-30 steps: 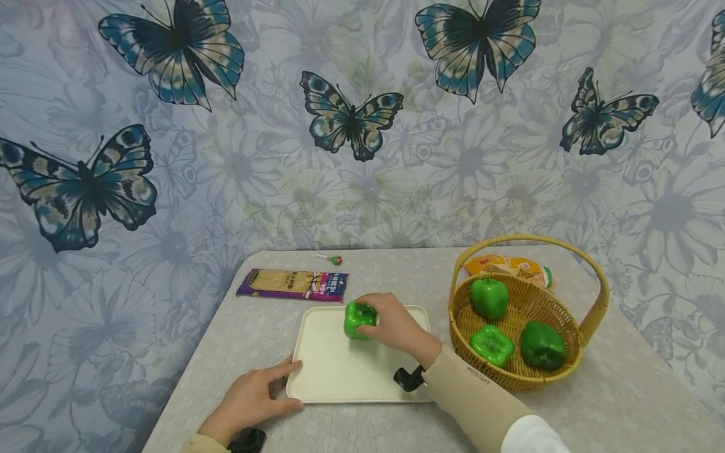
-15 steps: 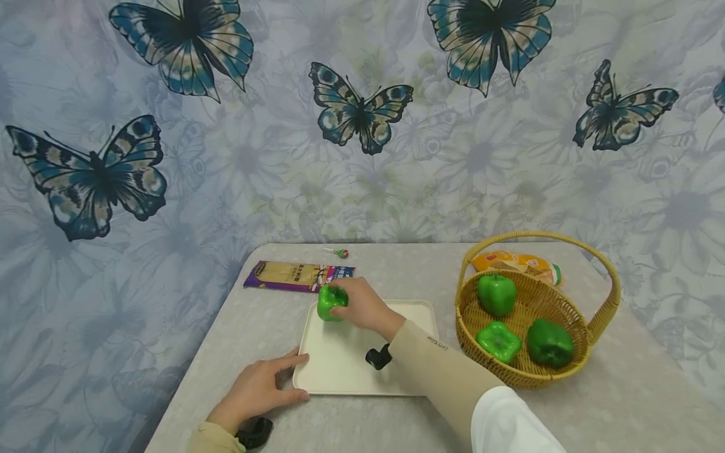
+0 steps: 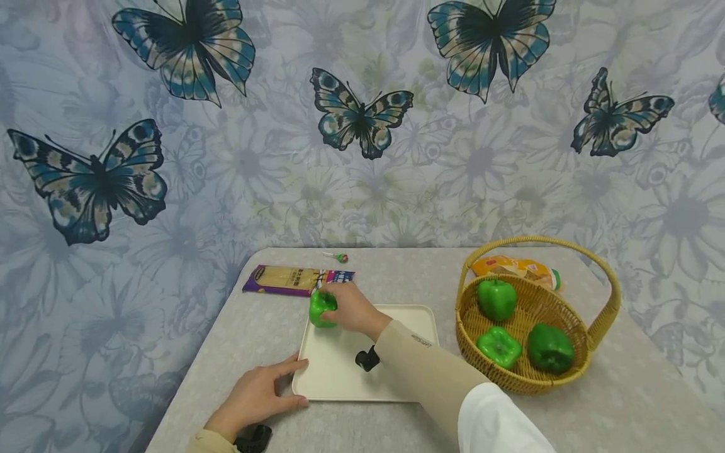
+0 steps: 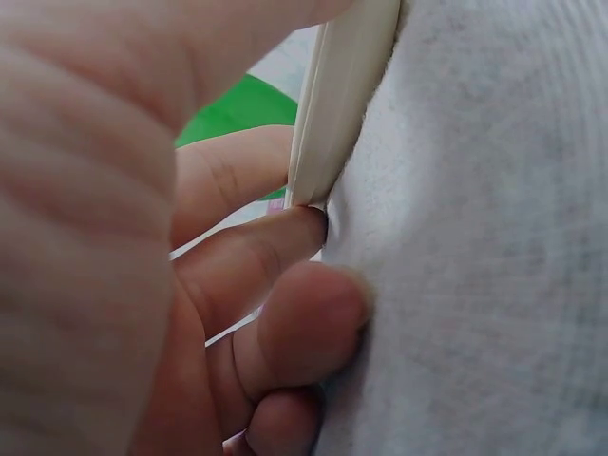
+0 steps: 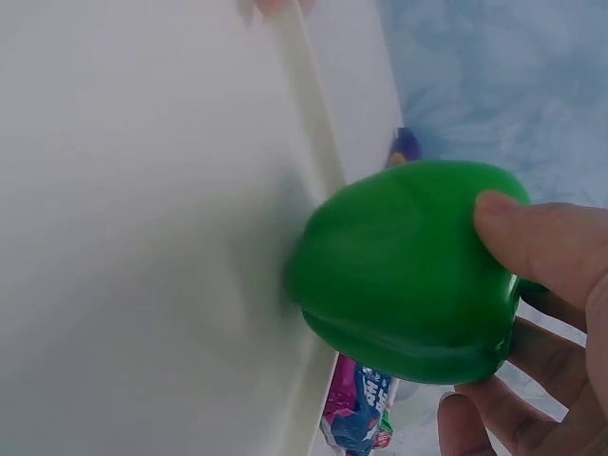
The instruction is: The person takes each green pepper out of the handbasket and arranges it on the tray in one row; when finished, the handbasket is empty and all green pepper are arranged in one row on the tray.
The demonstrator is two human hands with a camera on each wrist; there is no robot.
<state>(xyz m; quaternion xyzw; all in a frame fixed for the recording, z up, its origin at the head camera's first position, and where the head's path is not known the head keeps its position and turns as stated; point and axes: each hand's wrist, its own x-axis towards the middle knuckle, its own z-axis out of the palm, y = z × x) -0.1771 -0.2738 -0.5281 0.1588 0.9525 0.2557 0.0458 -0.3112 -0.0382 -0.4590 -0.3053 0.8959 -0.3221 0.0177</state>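
Right hand had green pepper in closed grip, far-left corner of tray.
Left hand touched tray's left edge, grip spread; basket stood right of tray.

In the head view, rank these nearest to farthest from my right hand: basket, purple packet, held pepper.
1. Held pepper: in your right hand.
2. Purple packet: beyond it, leftward.
3. Basket: well off to the right.
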